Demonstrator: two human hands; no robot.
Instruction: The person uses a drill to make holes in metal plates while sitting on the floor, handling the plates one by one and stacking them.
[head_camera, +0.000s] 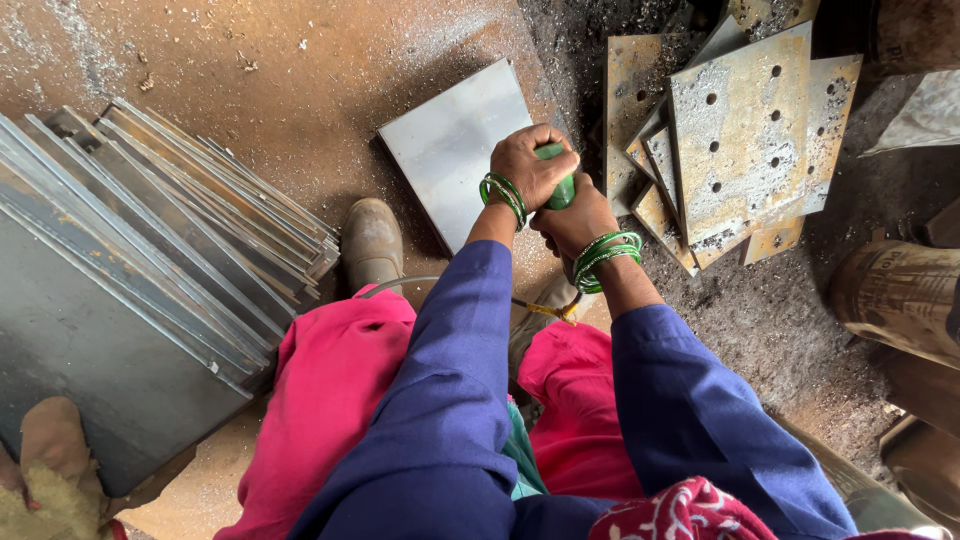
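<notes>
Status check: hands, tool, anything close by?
Left hand and right hand both clamped on green tool handle. Bare steel plate just beyond. Rusty drilled plates stacked right.

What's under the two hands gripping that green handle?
The left hand and right hand wrap the green handle over a grey plate. The tool's lower end is hidden.

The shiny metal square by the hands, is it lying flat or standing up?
Lying flat: the metal square shows its whole face on the floor.
</notes>
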